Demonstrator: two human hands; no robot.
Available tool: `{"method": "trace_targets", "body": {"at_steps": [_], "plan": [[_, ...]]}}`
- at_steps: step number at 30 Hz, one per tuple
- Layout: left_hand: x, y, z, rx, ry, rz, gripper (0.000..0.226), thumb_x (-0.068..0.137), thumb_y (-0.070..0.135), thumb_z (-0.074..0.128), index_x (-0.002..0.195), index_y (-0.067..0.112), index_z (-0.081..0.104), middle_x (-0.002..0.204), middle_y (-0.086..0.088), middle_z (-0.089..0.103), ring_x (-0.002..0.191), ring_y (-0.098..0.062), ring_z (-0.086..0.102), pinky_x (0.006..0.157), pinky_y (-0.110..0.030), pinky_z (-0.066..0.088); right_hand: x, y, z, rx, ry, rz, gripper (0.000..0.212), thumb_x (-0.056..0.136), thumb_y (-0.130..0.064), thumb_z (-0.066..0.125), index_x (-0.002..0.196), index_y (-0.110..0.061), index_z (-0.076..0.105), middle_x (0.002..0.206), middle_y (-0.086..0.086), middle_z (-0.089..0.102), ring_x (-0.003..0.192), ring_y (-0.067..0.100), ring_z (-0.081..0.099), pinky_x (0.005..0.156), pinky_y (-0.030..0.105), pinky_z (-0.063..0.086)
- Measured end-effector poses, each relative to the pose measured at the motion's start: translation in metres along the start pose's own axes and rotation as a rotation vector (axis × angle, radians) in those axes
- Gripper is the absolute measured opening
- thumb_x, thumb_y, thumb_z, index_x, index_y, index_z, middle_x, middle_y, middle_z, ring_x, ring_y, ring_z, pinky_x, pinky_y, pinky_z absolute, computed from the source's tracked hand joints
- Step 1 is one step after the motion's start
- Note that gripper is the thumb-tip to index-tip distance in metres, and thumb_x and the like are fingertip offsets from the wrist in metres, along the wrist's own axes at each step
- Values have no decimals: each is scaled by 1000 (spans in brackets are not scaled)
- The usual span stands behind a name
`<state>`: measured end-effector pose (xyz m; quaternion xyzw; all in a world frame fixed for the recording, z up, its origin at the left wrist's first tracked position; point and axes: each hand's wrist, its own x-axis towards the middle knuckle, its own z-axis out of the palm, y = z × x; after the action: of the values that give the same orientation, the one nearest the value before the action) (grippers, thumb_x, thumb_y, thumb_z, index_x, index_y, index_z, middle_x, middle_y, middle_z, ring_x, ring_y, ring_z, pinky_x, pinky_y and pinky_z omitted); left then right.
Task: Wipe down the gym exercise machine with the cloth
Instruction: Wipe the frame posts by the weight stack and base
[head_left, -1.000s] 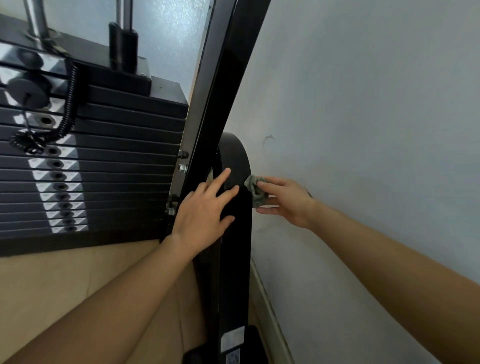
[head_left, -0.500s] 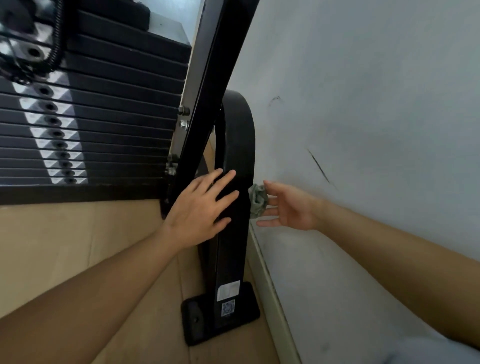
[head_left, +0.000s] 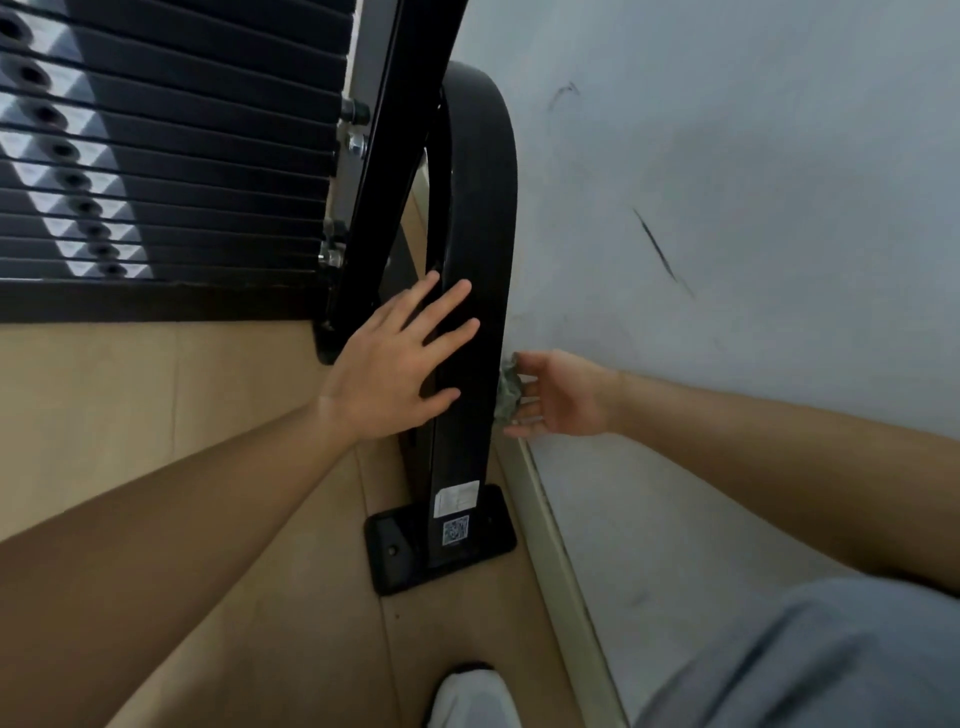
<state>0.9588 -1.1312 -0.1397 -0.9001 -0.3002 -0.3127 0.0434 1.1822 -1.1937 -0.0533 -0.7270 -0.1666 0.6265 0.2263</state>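
Closest to me are my white shoe (head_left: 470, 696) and grey trouser leg (head_left: 805, 660). Beyond them the black base plate (head_left: 395, 545) of the gym machine sits on the floor beside the skirting board (head_left: 545, 519). My left hand (head_left: 389, 364) lies flat on the curved black post (head_left: 467, 249), fingers spread and holding nothing. My right hand (head_left: 561, 395), fingers nearly straight, presses the bunched cloth (head_left: 508, 389) against the wall side of this post. Farther left is the weight stack (head_left: 156, 156).
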Motion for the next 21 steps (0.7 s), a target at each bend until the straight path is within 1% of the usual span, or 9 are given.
{"method": "trace_targets", "body": {"at_steps": [2, 4, 6, 9, 10, 13, 15, 19, 21], "plan": [[-1, -1, -1, -15, -8, 9, 81, 84, 64, 58, 153, 24, 42, 170, -5, 11, 157, -31, 7, 121, -47, 24, -1, -11, -4, 51, -6, -53, 41, 102, -44, 46, 129, -16, 60, 127, 15, 62, 119, 32, 62, 102, 49, 50], [-2, 0, -2, -23, -13, 10, 84, 83, 66, 58, 153, 23, 41, 170, -5, 11, 157, -32, 7, 122, -49, 24, -1, -17, -7, 89, -25, -98, 45, 101, -49, 43, 128, -18, 62, 127, 13, 64, 123, 32, 61, 103, 49, 49], [-2, -1, -3, -24, -20, 6, 85, 83, 66, 60, 154, 23, 41, 170, -6, 11, 157, -33, 8, 122, -50, 25, 1, -16, -10, 88, -55, -102, 49, 100, -54, 42, 128, -20, 64, 123, 12, 65, 122, 32, 61, 102, 50, 49], [-2, 0, -3, -26, -21, 9, 86, 82, 65, 63, 153, 23, 42, 170, -6, 12, 157, -33, 9, 122, -51, 27, 5, 0, -11, 29, -92, -53, 49, 99, -56, 41, 125, -22, 64, 113, 9, 68, 110, 29, 64, 102, 51, 48], [-2, 0, -2, -22, -22, 9, 86, 82, 66, 62, 153, 23, 42, 170, -6, 12, 157, -33, 9, 122, -51, 27, 8, 6, -11, 9, -94, -29, 49, 99, -57, 42, 125, -22, 64, 112, 8, 68, 108, 28, 64, 102, 52, 48], [-2, -2, 0, -16, -21, 11, 86, 82, 67, 62, 153, 25, 40, 171, -4, 10, 157, -33, 8, 122, -51, 26, 14, 26, -6, -51, -80, 34, 46, 100, -55, 42, 123, -21, 63, 117, 8, 68, 112, 28, 64, 97, 50, 51], [0, -2, 1, -29, -17, 23, 86, 82, 67, 62, 153, 25, 39, 171, -3, 9, 157, -32, 8, 121, -52, 27, 16, 41, -2, -76, -71, 92, 44, 101, -52, 41, 122, -20, 62, 121, 9, 68, 117, 29, 62, 97, 50, 51], [1, -2, 6, -48, 16, 11, 85, 80, 67, 61, 152, 25, 40, 171, -2, 10, 157, -31, 9, 118, -53, 31, 19, 64, 4, -104, -65, 174, 43, 104, -49, 38, 128, -19, 57, 130, 10, 63, 120, 31, 60, 92, 47, 54], [1, -2, 7, -52, 26, 5, 86, 79, 67, 61, 151, 26, 41, 171, -1, 10, 157, -31, 10, 117, -53, 33, 19, 63, 6, -70, -65, 180, 41, 104, -47, 38, 123, -18, 58, 127, 10, 64, 118, 30, 60, 95, 47, 53]]}}
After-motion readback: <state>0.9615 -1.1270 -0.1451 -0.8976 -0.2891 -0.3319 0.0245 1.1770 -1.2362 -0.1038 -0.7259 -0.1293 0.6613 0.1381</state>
